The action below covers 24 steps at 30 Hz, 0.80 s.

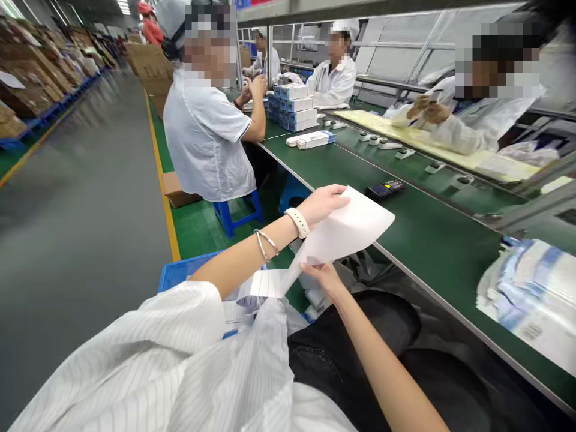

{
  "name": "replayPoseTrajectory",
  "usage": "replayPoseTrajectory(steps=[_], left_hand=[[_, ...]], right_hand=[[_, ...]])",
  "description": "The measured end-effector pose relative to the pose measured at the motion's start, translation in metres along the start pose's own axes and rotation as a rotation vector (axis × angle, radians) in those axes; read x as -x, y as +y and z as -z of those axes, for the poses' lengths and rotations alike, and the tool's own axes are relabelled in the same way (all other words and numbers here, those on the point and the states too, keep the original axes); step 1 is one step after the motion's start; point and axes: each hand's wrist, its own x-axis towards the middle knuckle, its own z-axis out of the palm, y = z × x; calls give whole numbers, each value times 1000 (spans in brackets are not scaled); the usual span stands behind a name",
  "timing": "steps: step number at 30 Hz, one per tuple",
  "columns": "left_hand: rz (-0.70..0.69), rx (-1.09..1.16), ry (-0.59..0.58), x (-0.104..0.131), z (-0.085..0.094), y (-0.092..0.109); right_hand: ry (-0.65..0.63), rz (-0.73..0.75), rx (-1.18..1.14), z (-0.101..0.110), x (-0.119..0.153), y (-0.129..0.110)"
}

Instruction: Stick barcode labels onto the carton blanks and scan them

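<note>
My left hand (323, 207), wearing a white wristband (297, 222) and a bracelet, grips the upper left edge of a bent white sheet (353, 225). Below it, my right hand (324, 277) pinches the sheet's lower edge between thumb and fingers. The sheet is held above my lap, beside the bench edge, and its plain side faces up. A narrower printed white piece (265, 283) hangs at its lower left, over a blue crate (180, 273); whether the two are joined I cannot tell.
On the green bench (432, 264) lie a dark handheld device (385, 189), a pile of flat white-and-blue cartons (535, 294) and stacked small boxes (293, 108). Small white devices (405, 153) line the far strip. A co-worker (207, 132) sits at left; others work across the bench.
</note>
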Motion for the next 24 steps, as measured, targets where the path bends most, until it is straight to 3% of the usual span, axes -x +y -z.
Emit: replayPoseTrajectory(steps=[4,7,9,12,15,17,19,22,24], left_hand=[[-3,-14,238,-4,16,-16],[33,-5,366,33,26,-53],[99,-1,315,74,26,-87],[221,-9,130,133,16,-137],[316,-34,30,166,10,-165],[356,-34,13,173,17,-166],[383,-19,0,176,31,-154],[404,12,-4,179,52,-124],[403,31,16,179,58,-101]], right_hand=[[233,89,-23,13,-17,-21],[416,163,-91,15,-27,-43],[515,203,-97,12,-32,-58],[610,230,-55,5,-39,-79],[613,244,-77,2,-48,-96],[578,211,-135,5,-56,-105],[500,149,-198,12,-62,-112],[267,29,-234,23,-55,-107],[48,-120,-174,23,-35,-93]])
